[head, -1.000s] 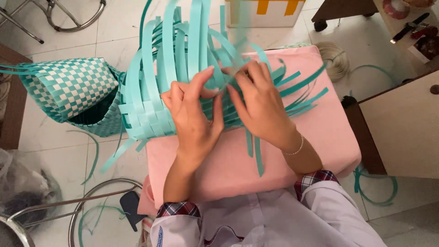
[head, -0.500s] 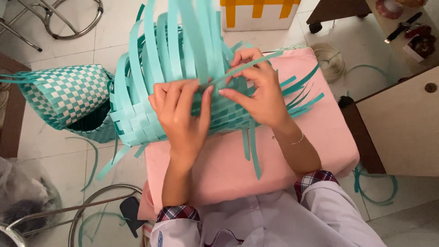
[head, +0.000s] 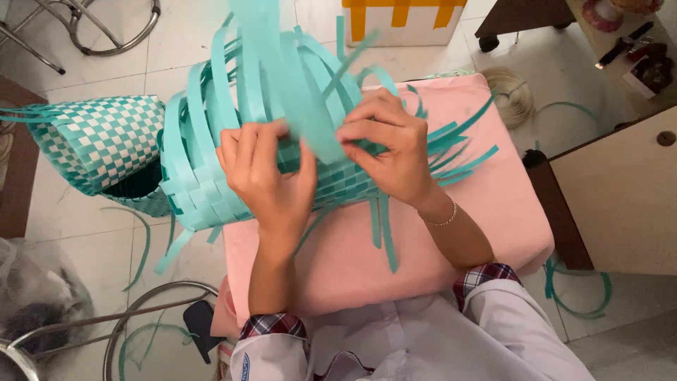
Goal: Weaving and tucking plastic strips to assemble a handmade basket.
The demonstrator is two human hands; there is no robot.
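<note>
Right now the person has both hands on a half-made basket (head: 211, 190) woven from flat teal strips. It lies on its side on a pink cushion (head: 437, 233), with its woven bottom hanging off the cushion toward 9 o'clock.

The left hand (head: 271, 180) is spread flat, fingers mostly open, pressing down on the woven wall. The right hand (head: 388, 148) sits at 3 o'clock of the left one. Its fingers are curled, and it looks like they pinch one loose strip (head: 303, 106), though the strip is blurred.

Many more loose strips stick up toward 12 o'clock and fan out toward 3 o'clock. A finished checked basket (head: 92, 141), teal and white, lies on the floor at 9 o'clock.

The half-made basket is probably very light. The strips look bendy and springy, and smooth, so they may slip out of place. The woven part looks firmer, so that is likely the best place to hold it. A loose strip is best pinched close to the weave, where it flops less. Sharp folds might leave a crease.
</note>
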